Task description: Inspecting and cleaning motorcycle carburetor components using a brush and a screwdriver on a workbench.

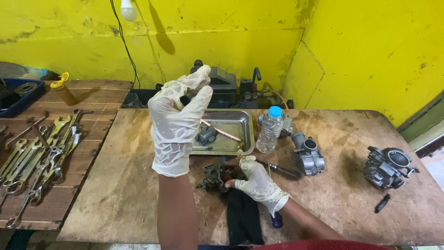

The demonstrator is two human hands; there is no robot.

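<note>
While the left hand in its pale latex glove is raised high over the worn wooden table, fingertips pinched shut on a tiny dark part at eye level, the right gloved hand sits low and near, fingers curled around a grimy small carburetor body pinned on a black cloth. Looks to me like mid-teardown, checking a pulled piece, so the next move probably needs a careful set-down in the steel tray just beyond. Spare grey carburetors and a clear plastic bottle sit right; spanners left.
</note>
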